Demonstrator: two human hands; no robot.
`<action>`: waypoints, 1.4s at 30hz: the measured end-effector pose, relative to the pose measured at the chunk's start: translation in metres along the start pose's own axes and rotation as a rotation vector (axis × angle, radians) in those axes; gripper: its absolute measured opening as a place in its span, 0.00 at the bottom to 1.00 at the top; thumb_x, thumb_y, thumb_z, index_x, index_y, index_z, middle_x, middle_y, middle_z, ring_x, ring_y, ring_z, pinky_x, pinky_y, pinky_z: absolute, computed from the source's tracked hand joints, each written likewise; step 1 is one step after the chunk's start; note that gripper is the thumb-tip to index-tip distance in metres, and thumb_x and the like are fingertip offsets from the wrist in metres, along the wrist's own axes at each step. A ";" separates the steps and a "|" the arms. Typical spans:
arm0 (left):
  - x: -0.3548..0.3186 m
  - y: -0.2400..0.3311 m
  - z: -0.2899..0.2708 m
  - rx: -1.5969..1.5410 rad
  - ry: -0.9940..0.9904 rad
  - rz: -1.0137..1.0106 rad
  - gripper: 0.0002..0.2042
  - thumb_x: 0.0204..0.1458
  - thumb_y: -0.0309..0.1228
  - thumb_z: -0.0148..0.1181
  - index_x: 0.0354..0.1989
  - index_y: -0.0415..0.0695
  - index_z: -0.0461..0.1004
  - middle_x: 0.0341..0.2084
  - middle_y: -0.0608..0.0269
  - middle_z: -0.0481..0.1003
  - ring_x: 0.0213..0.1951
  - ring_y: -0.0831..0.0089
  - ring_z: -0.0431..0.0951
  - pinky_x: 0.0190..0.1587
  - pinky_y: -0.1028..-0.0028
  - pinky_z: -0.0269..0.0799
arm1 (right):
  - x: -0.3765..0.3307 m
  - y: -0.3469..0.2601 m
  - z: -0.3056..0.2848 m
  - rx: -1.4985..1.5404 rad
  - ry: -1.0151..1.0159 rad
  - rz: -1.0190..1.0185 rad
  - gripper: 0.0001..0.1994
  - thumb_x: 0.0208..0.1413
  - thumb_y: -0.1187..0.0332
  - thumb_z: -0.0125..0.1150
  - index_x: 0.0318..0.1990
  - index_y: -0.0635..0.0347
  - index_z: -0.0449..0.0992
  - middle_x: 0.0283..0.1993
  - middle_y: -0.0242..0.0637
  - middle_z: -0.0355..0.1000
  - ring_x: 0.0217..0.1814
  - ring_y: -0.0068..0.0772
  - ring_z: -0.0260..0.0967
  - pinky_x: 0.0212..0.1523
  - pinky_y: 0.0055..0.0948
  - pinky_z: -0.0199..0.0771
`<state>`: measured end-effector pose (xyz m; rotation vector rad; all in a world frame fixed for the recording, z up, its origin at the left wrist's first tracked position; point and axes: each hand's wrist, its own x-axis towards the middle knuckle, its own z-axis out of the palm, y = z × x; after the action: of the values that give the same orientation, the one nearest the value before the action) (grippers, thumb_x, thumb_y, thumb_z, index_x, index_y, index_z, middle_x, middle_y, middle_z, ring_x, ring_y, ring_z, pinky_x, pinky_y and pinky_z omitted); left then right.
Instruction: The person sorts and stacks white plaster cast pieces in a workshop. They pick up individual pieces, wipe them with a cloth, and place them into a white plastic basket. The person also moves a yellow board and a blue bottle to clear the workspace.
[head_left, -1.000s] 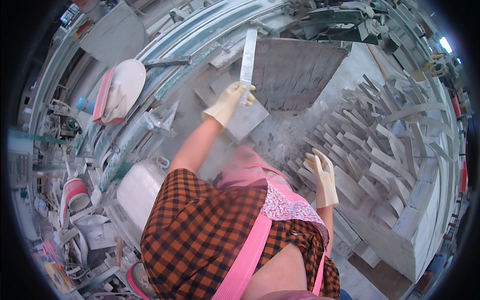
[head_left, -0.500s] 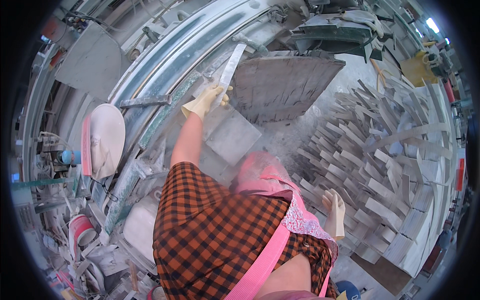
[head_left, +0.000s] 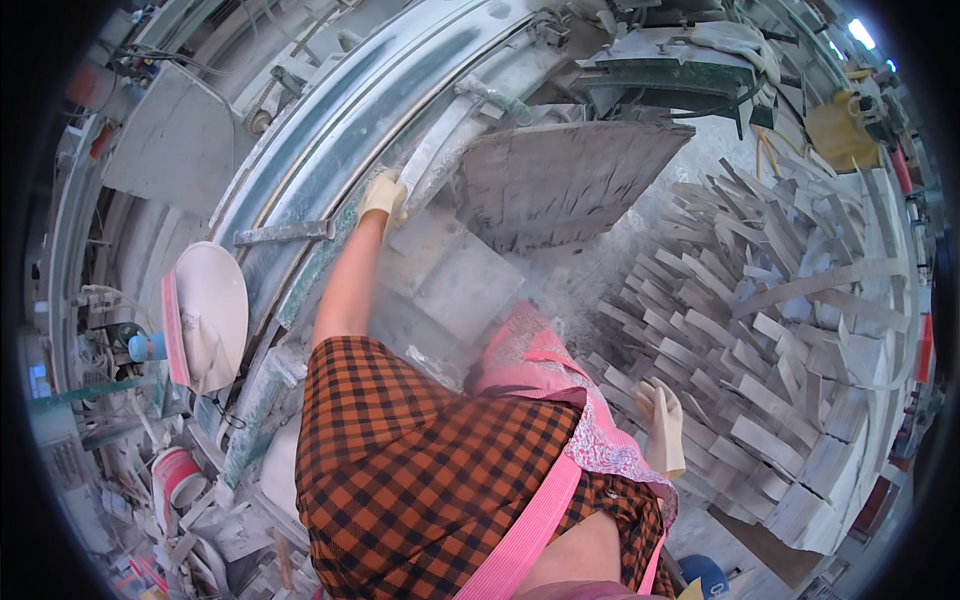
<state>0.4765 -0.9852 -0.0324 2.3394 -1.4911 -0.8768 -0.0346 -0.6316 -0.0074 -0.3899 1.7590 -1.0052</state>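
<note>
My left hand (head_left: 382,196), in a cream rubber glove, reaches forward to the edge of a dusty machine. Its fingers are closed round the near end of a long, flat pale strip (head_left: 432,150), which slants away to the upper right along the machine's edge. Part of the grip is hidden by the glove. My right hand (head_left: 662,425), gloved alike, hangs low on the right with fingers stretched out and nothing in it. Beside it lies a large pile of grey-white strips (head_left: 720,330), which it does not visibly hold.
A dust-covered board (head_left: 570,185) stands tilted beyond the strip. Square slabs (head_left: 470,285) lie before me. The long rails (head_left: 330,150) of the machine curve across the upper left. A pale rounded panel (head_left: 212,315) stands at left, above a red-and-white bucket (head_left: 180,475) among scraps.
My left hand has shifted left and slightly closer to the machine's rails, carrying the strip down against its edge. My right hand stays almost in place.
</note>
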 end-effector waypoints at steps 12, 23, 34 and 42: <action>0.055 0.049 0.020 0.344 0.212 0.189 0.17 0.55 0.36 0.46 0.43 0.44 0.80 0.45 0.46 0.76 0.49 0.51 0.77 0.49 0.54 0.72 | 0.011 -0.007 -0.001 -0.029 -0.024 -0.034 0.20 0.64 0.62 0.53 0.58 0.64 0.68 0.49 0.43 0.75 0.45 0.29 0.76 0.45 0.26 0.76; 0.083 0.015 0.016 0.864 0.304 0.460 0.11 0.56 0.32 0.50 0.34 0.49 0.81 0.35 0.54 0.81 0.39 0.59 0.83 0.37 0.59 0.76 | -0.009 -0.019 -0.001 0.012 0.120 -0.038 0.18 0.64 0.63 0.52 0.54 0.68 0.71 0.45 0.43 0.76 0.45 0.31 0.75 0.46 0.27 0.74; -0.093 0.055 0.017 0.500 0.474 0.879 0.16 0.57 0.35 0.52 0.19 0.41 0.72 0.24 0.50 0.76 0.27 0.51 0.77 0.30 0.58 0.71 | -0.089 -0.113 -0.100 -0.034 0.358 -0.329 0.13 0.60 0.62 0.52 0.38 0.62 0.78 0.30 0.33 0.75 0.27 0.25 0.71 0.31 0.24 0.69; -0.211 0.212 0.127 0.029 -0.287 0.860 0.17 0.57 0.40 0.55 0.26 0.37 0.75 0.23 0.51 0.75 0.29 0.59 0.75 0.34 0.63 0.68 | -0.152 -0.168 -0.171 -0.343 0.662 -0.940 0.11 0.60 0.66 0.57 0.37 0.67 0.80 0.30 0.39 0.77 0.28 0.25 0.75 0.30 0.24 0.74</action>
<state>0.1796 -0.8802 0.0464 1.3434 -2.3301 -0.9345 -0.1541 -0.5545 0.2377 -1.3003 2.4099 -1.6008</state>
